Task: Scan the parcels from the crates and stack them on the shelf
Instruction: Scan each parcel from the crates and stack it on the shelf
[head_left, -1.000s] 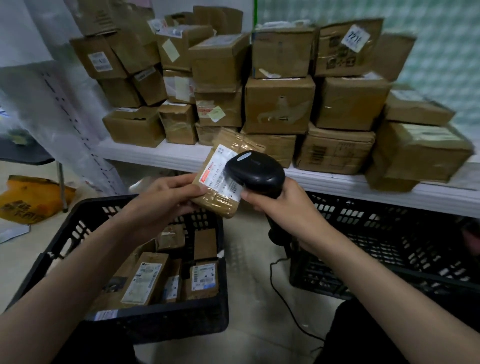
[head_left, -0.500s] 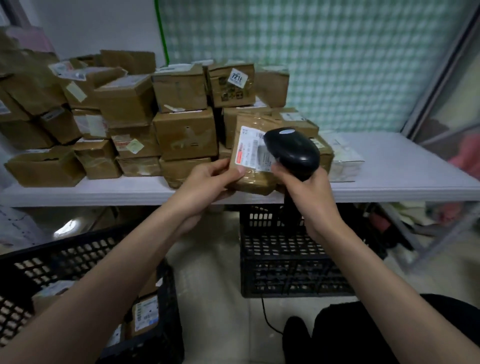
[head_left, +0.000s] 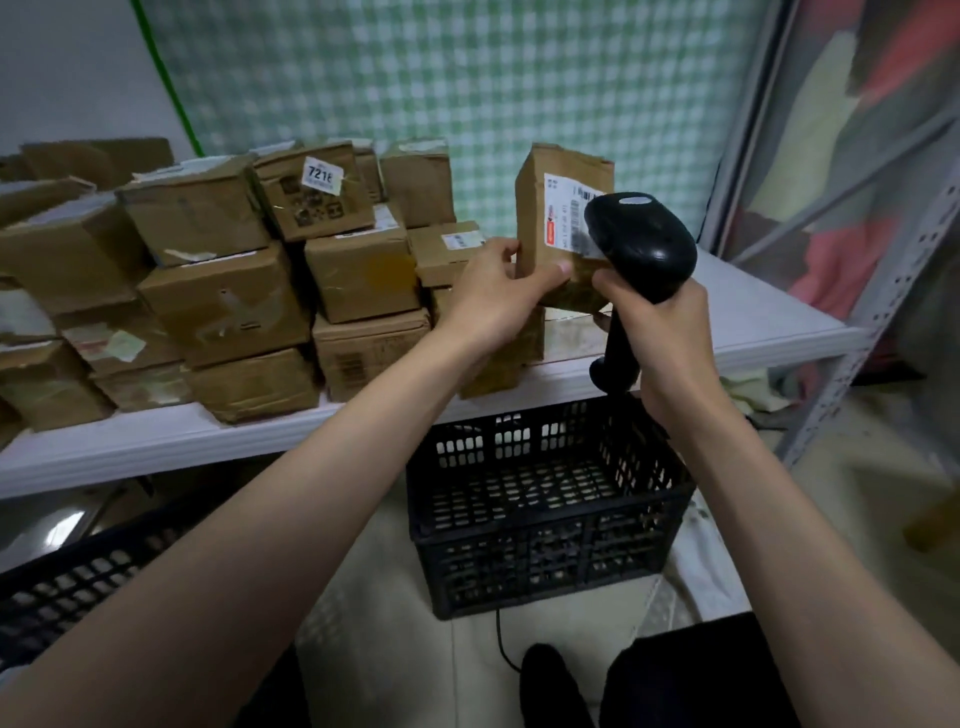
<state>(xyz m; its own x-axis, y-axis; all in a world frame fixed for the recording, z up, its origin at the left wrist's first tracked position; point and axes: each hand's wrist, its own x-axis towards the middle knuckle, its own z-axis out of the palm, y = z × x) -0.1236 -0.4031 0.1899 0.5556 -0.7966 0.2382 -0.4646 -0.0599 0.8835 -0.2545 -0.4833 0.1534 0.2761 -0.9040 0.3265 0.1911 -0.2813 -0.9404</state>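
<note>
- Parcel (head_left: 553, 228) upright above the shelf (head_left: 769, 317) edge, pinched by left hand (head_left: 498, 296); bare shelf lies rightward.
- Right hand (head_left: 657, 332) grips scanner (head_left: 641, 249), which hides part of the label.
- Crate (head_left: 545, 525) below; left crate (head_left: 67, 587) cut off.

The shelf (head_left: 753, 306) runs across the middle, with stacked boxes (head_left: 223, 301) covering its left and centre part. Above the shelf's right part, just right of the stack, the left hand (head_left: 498, 296) holds a parcel (head_left: 558, 228) upright by its lower left edge. The right hand (head_left: 660, 332) grips a scanner (head_left: 641, 249) whose head lies in front of the parcel's right side. Below the shelf, on the floor, a crate (head_left: 545, 551) sits under both hands; another crate (head_left: 67, 587) lies at lower left.
</note>
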